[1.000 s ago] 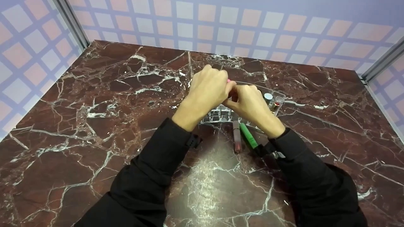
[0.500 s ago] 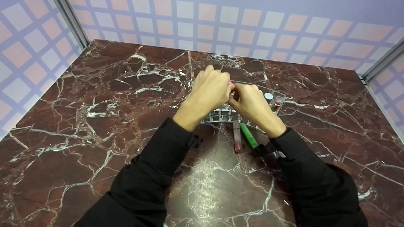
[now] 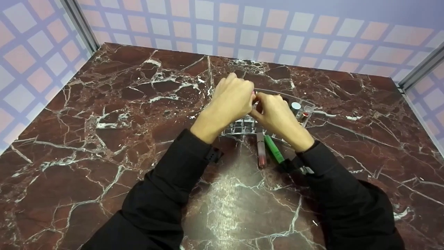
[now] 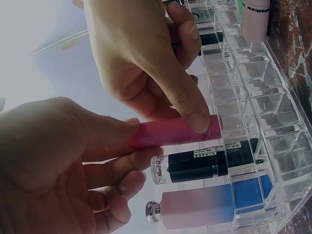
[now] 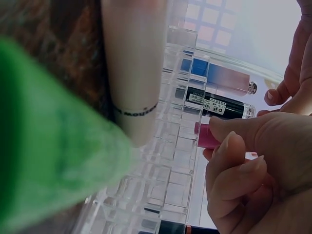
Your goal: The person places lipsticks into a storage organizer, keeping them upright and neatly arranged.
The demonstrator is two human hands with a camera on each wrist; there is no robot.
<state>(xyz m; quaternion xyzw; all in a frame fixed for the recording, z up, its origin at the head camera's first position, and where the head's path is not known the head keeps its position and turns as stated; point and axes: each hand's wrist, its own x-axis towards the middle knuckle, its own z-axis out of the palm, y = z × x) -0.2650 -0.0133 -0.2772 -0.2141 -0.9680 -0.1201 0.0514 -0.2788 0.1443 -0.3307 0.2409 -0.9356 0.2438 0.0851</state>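
My left hand and my right hand meet over a clear, divided cosmetics organizer. Between them is a pink lipstick tube. In the left wrist view, the left fingers pinch one end of it, while the right thumb and fingers grip the other end beside the compartments. A black lipstick tube with a clear cap and a pink-and-blue tube stand in the slots alongside. From the head view the lipstick is almost wholly covered by the hands.
On the near side of the organizer, a grey-to-red lip gloss tube and a green tube lie on the marbled table. A white-topped item and a red lipstick stand in its right part. Patterned panels enclose the table.
The left hand has shifted slightly right and toward the near side, and less of the lipstick's pink end shows. The right hand stays almost still, and the tubes on the table lie unchanged.
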